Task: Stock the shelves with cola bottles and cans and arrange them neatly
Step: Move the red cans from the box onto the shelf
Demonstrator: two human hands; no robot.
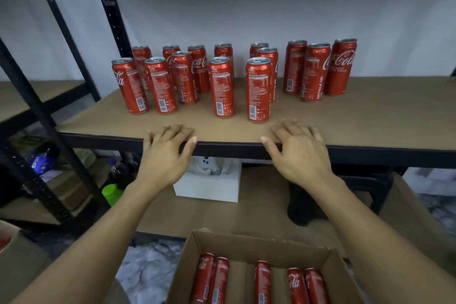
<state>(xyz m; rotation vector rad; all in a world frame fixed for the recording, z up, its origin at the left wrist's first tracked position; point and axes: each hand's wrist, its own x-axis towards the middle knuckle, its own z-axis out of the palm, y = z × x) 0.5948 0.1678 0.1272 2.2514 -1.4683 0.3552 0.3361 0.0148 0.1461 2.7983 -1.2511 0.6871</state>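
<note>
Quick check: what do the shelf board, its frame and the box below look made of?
Shelf board: looks like fibreboard, matte brown, no grain. Frame: likely black painted metal, with punched slots on the uprights. Box: corrugated cardboard, brown, dull, folded flaps.

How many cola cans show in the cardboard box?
5: two cans at left in the cardboard box, one middle, two right; others may lie out of frame.
</note>
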